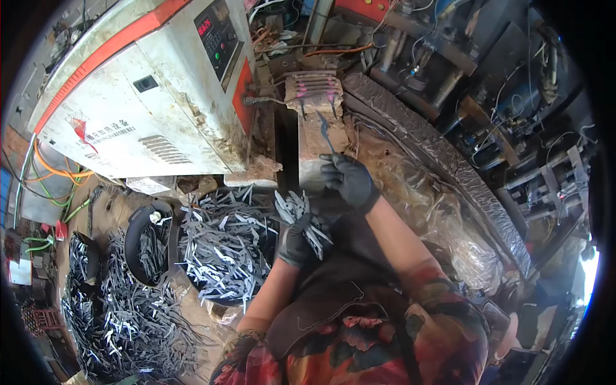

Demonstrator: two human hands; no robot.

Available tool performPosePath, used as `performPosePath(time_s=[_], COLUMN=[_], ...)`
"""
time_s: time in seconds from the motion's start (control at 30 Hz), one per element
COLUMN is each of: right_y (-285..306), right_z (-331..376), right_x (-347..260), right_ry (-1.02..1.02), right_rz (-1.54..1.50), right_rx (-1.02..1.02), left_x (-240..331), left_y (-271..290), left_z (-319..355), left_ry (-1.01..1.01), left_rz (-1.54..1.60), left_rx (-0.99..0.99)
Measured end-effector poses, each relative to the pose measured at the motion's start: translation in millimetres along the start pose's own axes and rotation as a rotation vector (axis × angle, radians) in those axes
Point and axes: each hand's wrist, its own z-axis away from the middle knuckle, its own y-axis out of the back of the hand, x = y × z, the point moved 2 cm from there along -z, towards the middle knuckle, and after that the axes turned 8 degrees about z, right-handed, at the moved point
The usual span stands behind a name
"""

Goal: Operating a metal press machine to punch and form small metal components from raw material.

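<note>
The gloved right hand pinches a thin metal blank, its tip up by the pink-marked block. The left hand grips a bundle of blanks; its fingers are partly hidden. A basin of blanks sits beside it, and a grimy white machine crowds the space beyond.

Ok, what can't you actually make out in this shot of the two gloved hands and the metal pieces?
Head view only:
- Right hand: how its fingers pinch the single metal blank; the glove hides it.
- Left hand: the number of pieces in the bundle of blanks; they overlap.
- Tub of blanks: its depth is buried under the pile.
- Machine panel: the red display is too small to read.
- Picture edges: dark fisheye rim cuts off the floor heaps.
</note>
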Motion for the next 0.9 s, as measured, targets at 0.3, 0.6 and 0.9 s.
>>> performPosePath(time_s=[0.3,0.6,0.9], right_y=[-7.0,15.9,31.9], right_z=[-65.7,-93.1,-110.5], right_x=[-14.6,-20.5,-43.0], right_ry=[0.131,-0.034,-0.054], right_rz=[-0.141,0.019,0.05], right_rx=[0.12,0.26,0.416], left_x=[3.1,1.5,2.9], left_y=[-1.9,-3.4,-6.8], left_z=[3.1,1.5,6.3], left_ry=[0.014,-0.011,0.013], left_rz=[0.026,-0.001,0.0], left_rx=[-0.025,-0.008,0.029])
